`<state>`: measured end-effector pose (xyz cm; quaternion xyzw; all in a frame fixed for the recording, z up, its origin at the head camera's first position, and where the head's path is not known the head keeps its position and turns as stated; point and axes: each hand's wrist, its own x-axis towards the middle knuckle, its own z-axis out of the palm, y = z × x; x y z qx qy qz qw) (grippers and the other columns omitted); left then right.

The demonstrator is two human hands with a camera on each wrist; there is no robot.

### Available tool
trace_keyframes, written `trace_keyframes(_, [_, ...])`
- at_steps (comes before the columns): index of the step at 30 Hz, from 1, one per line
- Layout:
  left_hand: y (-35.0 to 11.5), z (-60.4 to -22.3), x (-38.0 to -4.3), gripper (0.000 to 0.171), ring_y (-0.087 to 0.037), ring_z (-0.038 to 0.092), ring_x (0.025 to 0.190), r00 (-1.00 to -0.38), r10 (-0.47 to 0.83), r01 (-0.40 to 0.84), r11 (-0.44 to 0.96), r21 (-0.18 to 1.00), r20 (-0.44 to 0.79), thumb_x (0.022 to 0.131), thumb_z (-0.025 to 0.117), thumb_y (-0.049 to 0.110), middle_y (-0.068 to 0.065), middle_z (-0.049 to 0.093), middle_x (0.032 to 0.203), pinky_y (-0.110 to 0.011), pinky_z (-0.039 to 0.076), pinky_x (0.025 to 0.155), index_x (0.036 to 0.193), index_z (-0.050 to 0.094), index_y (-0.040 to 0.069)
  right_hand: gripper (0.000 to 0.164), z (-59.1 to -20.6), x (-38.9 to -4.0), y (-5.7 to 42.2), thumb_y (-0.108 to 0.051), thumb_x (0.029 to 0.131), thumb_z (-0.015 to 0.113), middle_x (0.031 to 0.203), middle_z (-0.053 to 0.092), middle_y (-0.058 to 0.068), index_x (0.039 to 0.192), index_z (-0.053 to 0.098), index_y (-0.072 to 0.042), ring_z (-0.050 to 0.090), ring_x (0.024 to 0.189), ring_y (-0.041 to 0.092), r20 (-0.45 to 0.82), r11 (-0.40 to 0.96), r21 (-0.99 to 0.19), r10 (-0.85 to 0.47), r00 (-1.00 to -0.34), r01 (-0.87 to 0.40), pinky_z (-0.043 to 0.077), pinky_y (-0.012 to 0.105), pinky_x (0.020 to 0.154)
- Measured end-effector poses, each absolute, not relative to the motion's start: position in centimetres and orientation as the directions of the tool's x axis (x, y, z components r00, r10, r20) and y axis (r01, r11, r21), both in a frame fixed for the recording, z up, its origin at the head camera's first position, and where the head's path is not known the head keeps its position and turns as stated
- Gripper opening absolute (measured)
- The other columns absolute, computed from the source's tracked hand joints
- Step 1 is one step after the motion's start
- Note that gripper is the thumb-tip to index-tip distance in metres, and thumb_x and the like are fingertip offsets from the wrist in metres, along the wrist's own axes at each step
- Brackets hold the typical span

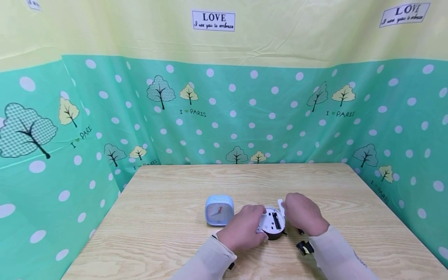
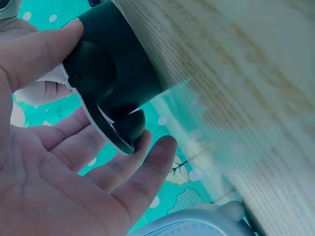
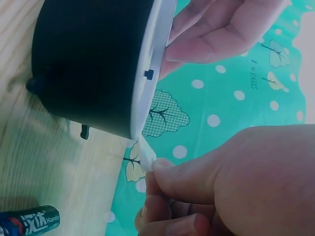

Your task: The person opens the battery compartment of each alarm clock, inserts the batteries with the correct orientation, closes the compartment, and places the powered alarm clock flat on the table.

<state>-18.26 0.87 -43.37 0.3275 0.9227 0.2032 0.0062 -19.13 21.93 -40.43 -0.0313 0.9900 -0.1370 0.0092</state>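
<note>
A round black clock [image 1: 274, 234] lies face down on the table, its white back [image 1: 266, 225] turned up with a dark slot in it. My left hand [image 1: 245, 227] holds this clock at its left edge; in the left wrist view the thumb lies on the black side [image 2: 115, 59], the fingers beyond the rim. At the opposite edge my right hand [image 1: 303, 213] pinches a thin white piece [image 3: 146, 153] between thumb and fingers. That piece meets the clock's white rim; whether it is attached cannot be told. The clock's face is hidden.
Left of the hands stands a small light-blue clock [image 1: 219, 210], facing me. A battery [image 3: 34, 221] with a dark green label lies on the wooden table [image 1: 168, 194], near my right hand. A green and yellow patterned curtain [image 1: 241, 105] hangs behind and along both sides.
</note>
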Motion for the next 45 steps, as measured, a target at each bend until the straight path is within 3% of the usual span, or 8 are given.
trace_keyframes(16, [0.9,-43.3,-18.2,0.062,-0.01,0.057,0.11,-0.786,0.604,0.604,0.706,0.37,0.132,0.083,0.085,0.033,-0.001,0.065,0.124,-0.029,0.053,0.09,0.135,0.057,0.015,0.037,-41.0,-19.6,22.1,-0.019,0.105,0.058,0.068,0.055,0.004,0.068,0.064,-0.013,0.05,0.058,0.02,0.004,0.955,-0.296,-0.017,-1.0,-0.018,0.041,0.032,0.049])
trace_keyframes(24, [0.9,-43.3,-18.1,0.063,-0.01,0.057,0.112,-0.79,0.601,0.595,0.709,0.378,0.116,0.084,0.085,0.034,-0.001,0.064,0.127,-0.03,0.054,0.093,0.137,0.056,0.016,0.033,-41.3,-19.8,22.0,-0.019,0.105,0.058,0.07,0.056,0.005,0.076,0.071,-0.009,0.051,0.059,0.02,-0.038,0.958,-0.287,0.011,-0.999,0.021,0.042,0.031,0.049])
trace_keyframes(45, [0.9,-43.4,-18.3,0.062,-0.009,0.056,0.111,-0.787,0.606,0.601,0.71,0.367,0.117,0.084,0.084,0.035,-0.001,0.064,0.126,-0.029,0.053,0.092,0.135,0.056,0.016,0.029,-42.3,-20.2,22.1,-0.02,0.103,0.06,0.069,0.056,0.005,0.079,0.069,-0.008,0.051,0.059,0.02,-0.052,0.966,-0.258,0.007,-0.999,0.02,0.041,0.032,0.05])
